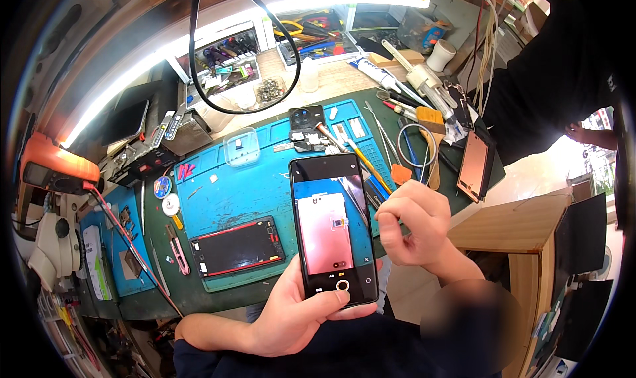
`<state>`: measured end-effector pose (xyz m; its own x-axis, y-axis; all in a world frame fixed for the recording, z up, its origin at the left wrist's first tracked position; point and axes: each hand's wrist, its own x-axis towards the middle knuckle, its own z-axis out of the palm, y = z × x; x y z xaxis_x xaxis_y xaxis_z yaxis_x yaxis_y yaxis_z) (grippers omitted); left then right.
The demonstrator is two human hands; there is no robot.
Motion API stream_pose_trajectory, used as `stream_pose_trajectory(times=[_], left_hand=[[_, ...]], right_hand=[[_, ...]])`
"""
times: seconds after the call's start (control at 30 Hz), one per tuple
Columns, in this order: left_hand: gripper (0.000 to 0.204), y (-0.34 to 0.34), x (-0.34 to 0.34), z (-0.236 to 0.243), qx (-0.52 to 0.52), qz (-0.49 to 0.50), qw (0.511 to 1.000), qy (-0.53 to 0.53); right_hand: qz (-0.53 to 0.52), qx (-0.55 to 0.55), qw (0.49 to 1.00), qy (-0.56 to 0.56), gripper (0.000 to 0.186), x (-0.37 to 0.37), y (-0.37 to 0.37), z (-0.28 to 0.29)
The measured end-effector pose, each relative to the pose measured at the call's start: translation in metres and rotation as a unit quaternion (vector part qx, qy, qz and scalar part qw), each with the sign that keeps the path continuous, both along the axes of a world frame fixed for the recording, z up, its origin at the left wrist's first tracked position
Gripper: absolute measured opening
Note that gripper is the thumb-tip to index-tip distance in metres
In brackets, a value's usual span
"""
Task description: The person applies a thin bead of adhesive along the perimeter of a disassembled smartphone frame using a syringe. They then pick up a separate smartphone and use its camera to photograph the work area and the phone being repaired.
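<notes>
My left hand [291, 308] is closed round the lower part of a black smartphone [296, 212], held upright above the mat's front edge. The thumb lies at the round shutter button on its screen, which shows a camera picture of a pinkish phone panel with a small part on it. Just right of the phone, my right hand [417, 222] hangs in the air with its fingers curled into a loose fist; nothing shows in it. On the blue repair mat [245, 192], left of the held phone, lies an opened phone frame [237, 247] with a black face and red edging.
A clear plastic box [241, 147] and a phone's camera section [305, 120] are at the mat's back. Tweezers, a brush [432, 123] and a copper-coloured phone panel [473, 166] crowd the right. A pink cutter [177, 252] and orange multimeter [56, 166] are left. A black cable loop [192, 47] hangs overhead.
</notes>
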<state>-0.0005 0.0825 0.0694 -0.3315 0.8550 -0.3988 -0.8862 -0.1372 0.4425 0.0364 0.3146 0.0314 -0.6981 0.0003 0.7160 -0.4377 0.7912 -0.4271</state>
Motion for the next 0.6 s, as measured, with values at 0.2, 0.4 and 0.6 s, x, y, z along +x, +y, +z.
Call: stream_pose_trajectory(times=[0.2,0.4,0.6], left_hand=[[0.061,-0.0014,-0.0011,-0.0001,0.002,-0.009,1.000,0.004],[0.061,-0.0017,-0.0012,0.0041,0.002,-0.009,1.000,0.001],[0.062,-0.0014,-0.0014,0.0072,0.008,-0.011,1.000,0.005]], right_hand=[[0.006,0.019,1.000,-0.001,0.009,-0.0030,-0.0050,0.0013],[0.016,0.017,1.000,0.017,0.003,-0.0056,-0.0061,0.0034],[0.018,0.018,0.999,0.019,0.003,-0.0061,-0.0058,0.0068]])
